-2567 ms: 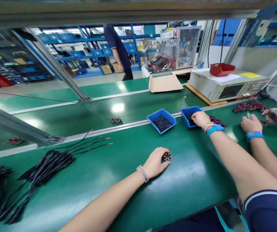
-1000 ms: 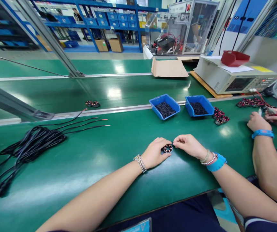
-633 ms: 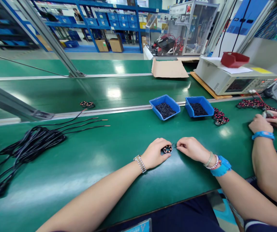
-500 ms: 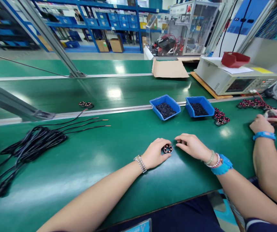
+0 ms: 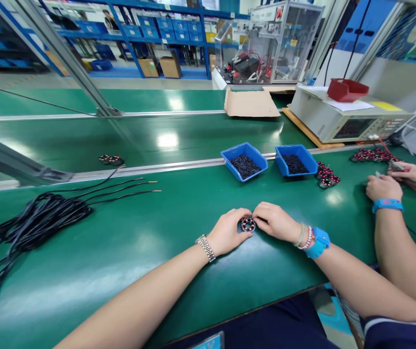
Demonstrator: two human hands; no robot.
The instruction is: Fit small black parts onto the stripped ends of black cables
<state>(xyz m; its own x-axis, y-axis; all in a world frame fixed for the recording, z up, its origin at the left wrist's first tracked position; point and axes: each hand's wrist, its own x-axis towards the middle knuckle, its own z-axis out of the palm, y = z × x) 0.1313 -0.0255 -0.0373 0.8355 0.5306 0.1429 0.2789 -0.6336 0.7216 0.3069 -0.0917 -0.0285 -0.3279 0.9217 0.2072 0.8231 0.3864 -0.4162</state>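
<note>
A small round motor stator (image 5: 248, 224) with copper windings is gripped between the thumb and fingers of my left hand (image 5: 228, 231), its wound face turned up toward me. At its right edge, my right hand (image 5: 276, 222) has its thumb and fingertips pinched together, touching or nearly touching the stator. Whatever those fingertips hold is too small to make out. Beyond my hands stand two blue bins, a left one (image 5: 225, 154) and a right one (image 5: 279, 167), each filled with short black tube-like pieces (image 5: 244, 166). Several more stators (image 5: 327, 175) lie beside the right bin.
Black cables (image 5: 44, 213) with bare ends lie bundled at left. A few stators (image 5: 111, 159) sit past the metal rail. A co-worker's hands (image 5: 385, 188) work at far right, near more stators (image 5: 373, 155). Behind are a grey instrument (image 5: 353, 118) and flat cardboard (image 5: 251, 103).
My right hand has come left to the stator, its fingertips closing together at the edge. My left hand keeps its hold. The whole view has shifted slightly.
</note>
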